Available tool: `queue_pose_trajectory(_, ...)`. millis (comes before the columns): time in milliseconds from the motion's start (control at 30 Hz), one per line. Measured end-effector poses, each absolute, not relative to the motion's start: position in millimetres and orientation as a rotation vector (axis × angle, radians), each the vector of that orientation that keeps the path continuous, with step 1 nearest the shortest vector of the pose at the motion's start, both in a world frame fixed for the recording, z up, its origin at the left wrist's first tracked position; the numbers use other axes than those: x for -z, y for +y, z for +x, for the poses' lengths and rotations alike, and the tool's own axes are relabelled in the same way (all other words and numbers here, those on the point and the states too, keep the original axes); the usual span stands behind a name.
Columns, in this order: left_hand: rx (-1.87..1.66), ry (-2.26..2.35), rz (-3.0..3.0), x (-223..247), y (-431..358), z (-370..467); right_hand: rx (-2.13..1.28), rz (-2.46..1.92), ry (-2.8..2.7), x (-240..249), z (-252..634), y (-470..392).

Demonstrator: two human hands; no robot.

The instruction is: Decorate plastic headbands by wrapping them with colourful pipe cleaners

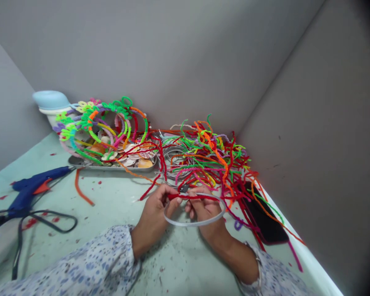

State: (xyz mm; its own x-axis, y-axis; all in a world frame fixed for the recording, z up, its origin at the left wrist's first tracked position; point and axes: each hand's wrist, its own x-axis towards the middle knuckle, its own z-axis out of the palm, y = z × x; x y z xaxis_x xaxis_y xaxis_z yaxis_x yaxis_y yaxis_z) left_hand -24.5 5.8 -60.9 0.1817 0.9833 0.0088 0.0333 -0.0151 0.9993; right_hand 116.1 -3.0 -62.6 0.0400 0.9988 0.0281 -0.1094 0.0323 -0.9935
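Between my two hands is a thin pale grey headband [188,224], its open curve toward me. A red pipe cleaner [210,197] lies along the far part of the band, partly wrapped around it near my left fingers. My left hand [154,213] pinches band and pipe cleaner between thumb and fingers. With thumb and fingertips, my right hand [208,213] grips the red pipe cleaner against the band. Just beyond my fingers is a small dark metal tool [183,188], mostly hidden.
A metal tray [117,167] of shells stands at back left, with finished colourful headbands [111,111] piled over it. Tangled pipe cleaners [216,152] and bare grey bands [172,164] lie ahead. A blue glue gun [27,193] rests left, a phone [265,218] right, a blue-lidded bottle [52,105] behind.
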Motion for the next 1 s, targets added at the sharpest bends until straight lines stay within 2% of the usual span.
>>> queue_pose_trajectory(367,-1.081,1.071,1.223,56.4,4.6,-27.1,-1.126,-1.181,-1.199,63.8,116.7,-5.1)
queue_pose_trajectory(800,-1.077,1.145,1.243,49.8,3.7,-18.4,-1.195,-1.187,-1.089,75.0,117.8,0.4)
queue_pose_trajectory(1000,-1.049,1.185,1.228,57.1,7.0,-23.2,-1.184,-1.303,-1.208,76.1,118.3,-5.1)
